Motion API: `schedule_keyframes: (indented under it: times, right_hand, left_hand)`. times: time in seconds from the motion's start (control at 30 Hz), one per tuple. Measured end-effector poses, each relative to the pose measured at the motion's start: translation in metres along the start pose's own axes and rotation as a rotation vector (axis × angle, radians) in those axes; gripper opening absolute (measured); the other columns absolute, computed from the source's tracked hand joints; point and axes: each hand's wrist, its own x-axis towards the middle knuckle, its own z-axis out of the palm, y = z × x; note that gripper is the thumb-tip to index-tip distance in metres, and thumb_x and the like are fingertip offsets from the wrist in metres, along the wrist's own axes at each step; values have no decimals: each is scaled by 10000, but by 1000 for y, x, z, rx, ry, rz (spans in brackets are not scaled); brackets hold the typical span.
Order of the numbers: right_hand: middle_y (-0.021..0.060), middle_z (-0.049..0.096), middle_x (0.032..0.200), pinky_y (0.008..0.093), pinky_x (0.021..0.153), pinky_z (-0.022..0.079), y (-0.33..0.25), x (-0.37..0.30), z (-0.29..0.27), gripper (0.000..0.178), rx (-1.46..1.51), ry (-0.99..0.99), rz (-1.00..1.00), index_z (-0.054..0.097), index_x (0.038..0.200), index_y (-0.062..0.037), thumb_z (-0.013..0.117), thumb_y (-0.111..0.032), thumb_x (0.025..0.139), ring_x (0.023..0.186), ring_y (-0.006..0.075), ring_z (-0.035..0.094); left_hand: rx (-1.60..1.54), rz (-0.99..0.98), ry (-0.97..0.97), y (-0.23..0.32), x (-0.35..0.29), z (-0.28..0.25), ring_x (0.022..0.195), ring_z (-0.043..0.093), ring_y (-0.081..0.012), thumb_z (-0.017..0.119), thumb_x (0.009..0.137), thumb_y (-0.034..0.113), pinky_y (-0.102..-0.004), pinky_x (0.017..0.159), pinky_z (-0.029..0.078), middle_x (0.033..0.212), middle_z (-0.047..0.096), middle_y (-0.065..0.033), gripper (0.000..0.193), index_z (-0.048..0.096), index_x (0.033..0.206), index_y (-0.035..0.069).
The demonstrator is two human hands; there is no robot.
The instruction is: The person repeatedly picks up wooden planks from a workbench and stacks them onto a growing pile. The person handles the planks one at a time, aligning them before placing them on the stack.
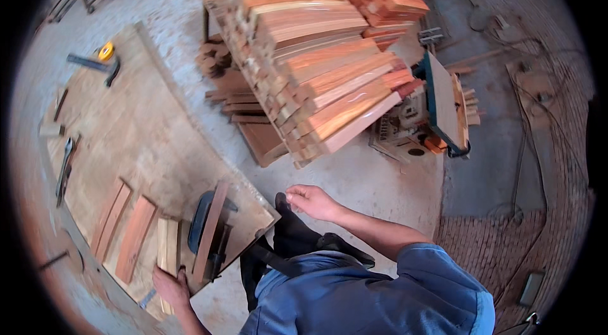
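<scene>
My left hand [171,287] grips the near end of a pale wooden strip [167,243] at the front of the plywood-topped bench [158,151], thumb on one side and fingers on the other. To the left of that strip lie a reddish wooden strip [135,239] and a grooved-looking one [110,220]. To its right, another narrow strip [211,230] leans over a dark blue metal tool [200,221] that looks like a clamp. My right hand [311,202] is held in front of my body, off the bench, its fingers curled with nothing visible in them.
Farther along the bench are a claw hammer [95,64], a yellow tape measure [106,50] and an adjustable wrench [66,161]. A large stack of wooden strips [316,37] stands ahead. Right of it is a machine with a flat table [443,101]; cables [529,139] trail over the floor.
</scene>
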Motion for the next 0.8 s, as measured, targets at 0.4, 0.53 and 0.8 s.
schedule_keyframes:
  times: [0.4,0.53,0.8]
  right_hand:
    - [129,694,936,344,794,548,10,-59,-151,341,-234,707,-238,639,1200,27,668,-201,949,847,208,669]
    - [164,683,1040,391,887,534,-23,-69,-201,400,-288,846,-320,616,1244,1,708,-142,883,962,295,670]
    - [165,511,1370,470,1068,422,-50,-60,-237,608,-870,816,-609,555,1291,-32,796,-83,736,1286,394,449]
  left_hand:
    - [30,218,201,2,0,-3,1173,532,-438,808,774,253,-483,995,445,1285,537,-277,818,404,1418,-49]
    - [53,92,86,18,10,-28,1063,634,-400,670,891,137,-448,873,522,1216,629,-251,469,568,1331,12]
    - [-264,121,-22,199,14,-51,830,699,-369,592,929,49,-461,701,548,984,716,-197,305,664,1224,75]
